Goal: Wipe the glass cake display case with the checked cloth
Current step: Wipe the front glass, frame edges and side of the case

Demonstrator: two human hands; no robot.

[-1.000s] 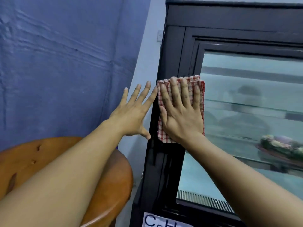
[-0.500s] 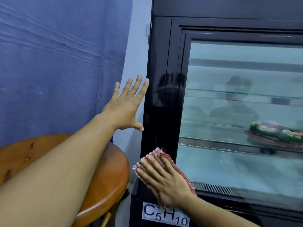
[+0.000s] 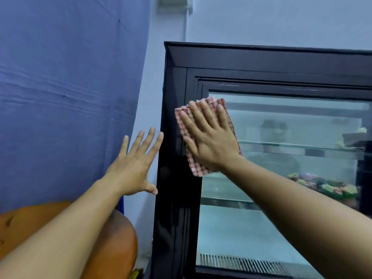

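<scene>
The cake display case (image 3: 177, 208) has a black frame and a large glass front (image 3: 281, 121). My right hand (image 3: 209, 137) lies flat on a red-and-white checked cloth (image 3: 198, 170), pressing it against the upper left corner of the glass and the black frame. The cloth shows around my fingers and below my palm. My left hand (image 3: 134, 164) is held up with fingers spread just left of the case's side edge, holding nothing; whether it touches the case I cannot tell.
A blue curtain (image 3: 66, 93) hangs at the left. A round wooden stool (image 3: 118, 238) stands below my left arm. Inside the case are glass shelves and a decorated cake (image 3: 326, 186) at the right. A pale wall rises behind the case.
My right hand has carried the cloth from the case's lower left corner back up to the upper left of the glass. My view has tilted upward. The left hand stays spread beside the case.
</scene>
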